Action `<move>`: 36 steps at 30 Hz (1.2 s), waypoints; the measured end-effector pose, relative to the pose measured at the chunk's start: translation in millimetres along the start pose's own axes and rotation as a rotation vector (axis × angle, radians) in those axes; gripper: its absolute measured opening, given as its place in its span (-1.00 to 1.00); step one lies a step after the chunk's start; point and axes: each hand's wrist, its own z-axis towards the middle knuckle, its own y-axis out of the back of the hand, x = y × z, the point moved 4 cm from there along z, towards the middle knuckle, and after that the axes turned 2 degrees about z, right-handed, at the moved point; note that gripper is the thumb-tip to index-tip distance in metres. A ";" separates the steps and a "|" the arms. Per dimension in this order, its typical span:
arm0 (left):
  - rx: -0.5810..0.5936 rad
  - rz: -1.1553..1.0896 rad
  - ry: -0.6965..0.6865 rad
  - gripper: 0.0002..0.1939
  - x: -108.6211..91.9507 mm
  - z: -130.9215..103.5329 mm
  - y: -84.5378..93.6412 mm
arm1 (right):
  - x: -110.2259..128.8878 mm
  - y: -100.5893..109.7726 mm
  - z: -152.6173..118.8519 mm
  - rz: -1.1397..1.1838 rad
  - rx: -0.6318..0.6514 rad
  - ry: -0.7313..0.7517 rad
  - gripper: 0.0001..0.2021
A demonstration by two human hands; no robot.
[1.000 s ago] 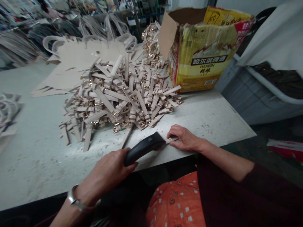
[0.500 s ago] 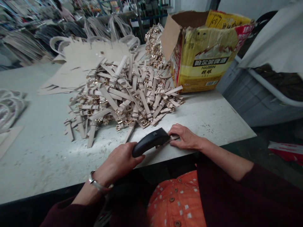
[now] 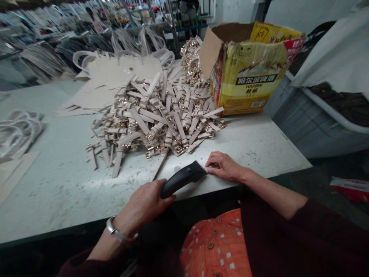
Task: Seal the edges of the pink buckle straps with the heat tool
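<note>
Left hand [image 3: 154, 194] grips a black clipper [image 3: 183, 179] beside a small strap [image 3: 213, 166] pinched in the right hand [image 3: 224, 166], apparently for trimming, which next calls for steady holding.

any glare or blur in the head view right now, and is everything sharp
Head view, centre: a pale sheen on the table just in front of the strap pile, whose metal buckles glint; head view, left edge: the pale loops look smeared; head view, upper left: the bundled strips are soft; head view, middle: the black tool has a fairly clear outline.
</note>
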 end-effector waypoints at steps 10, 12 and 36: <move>-0.065 -0.040 -0.005 -0.64 7.4 -4.0 4.9 | 6.9 -2.3 -4.6 -0.038 -0.117 0.032 -0.94; -0.052 -0.055 0.015 -0.66 17.1 -12.6 4.7 | 11.2 -4.4 -8.6 -0.110 -0.138 0.096 -0.92; 0.060 0.018 0.041 -0.75 -2.4 -26.0 -23.7 | 19.5 -4.4 -16.5 0.003 0.076 0.207 -0.92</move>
